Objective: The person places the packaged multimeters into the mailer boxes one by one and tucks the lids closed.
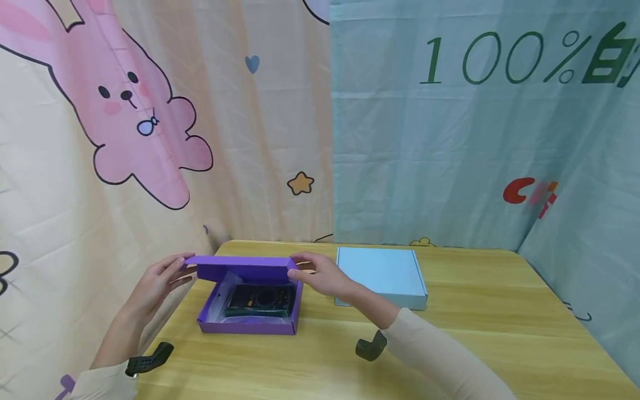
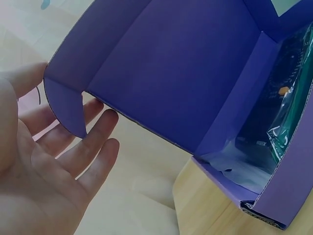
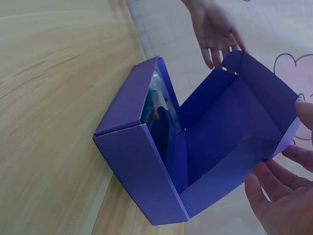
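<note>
A purple cardboard box (image 1: 248, 328) stands on the table with its hinged lid (image 2: 181, 58) raised. Inside lies a dark device (image 1: 260, 299) with a round dial and a small orange part, wrapped in clear plastic; it looks like a multimeter. My left hand (image 1: 156, 282) pinches the lid's left front corner, thumb at the edge and fingers behind the side flap. At the opposite corner, my right hand (image 1: 322, 274) holds the lid between thumb and fingers. The right wrist view shows both hands at the lid's two front corners.
A closed light blue box (image 1: 378, 269) sits on the wooden table (image 1: 465, 339), right of the purple one and behind my right forearm. Printed curtains (image 1: 270, 128) hang close around the table's back and sides. Black wrist mounts (image 1: 371, 346) stick out from both sleeves.
</note>
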